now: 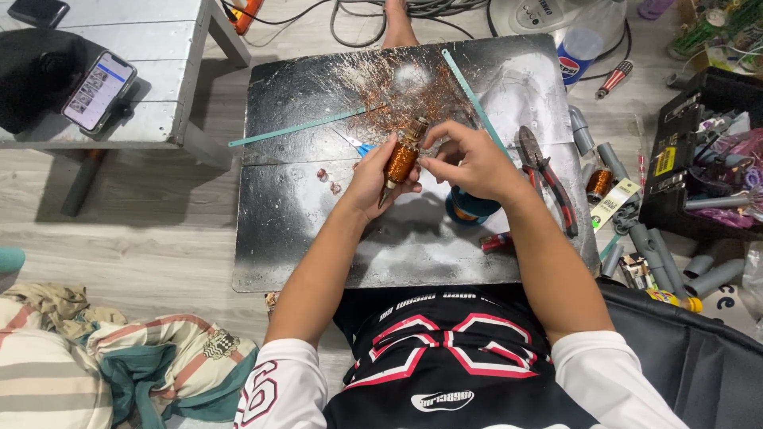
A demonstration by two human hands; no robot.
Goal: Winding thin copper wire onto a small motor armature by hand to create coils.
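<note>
My left hand (pixel 372 176) grips a small motor armature (pixel 402 159) wound with copper wire, held upright over a dark metal sheet (pixel 302 230). My right hand (pixel 470 162) pinches at the armature's upper end with thumb and forefinger. Behind the hands lies a tangle of loose copper wire (pixel 405 91). A blue spool (pixel 469 210) sits partly hidden under my right hand.
Two green hacksaw blades (pixel 298 127) lie on the sheet, and red-handled pliers (pixel 548 179) at its right. A black toolbox (pixel 699 151) and grey tubes (pixel 660 254) stand to the right. A phone (pixel 99 91) rests on a white table at left. Cloth (pixel 119 349) lies lower left.
</note>
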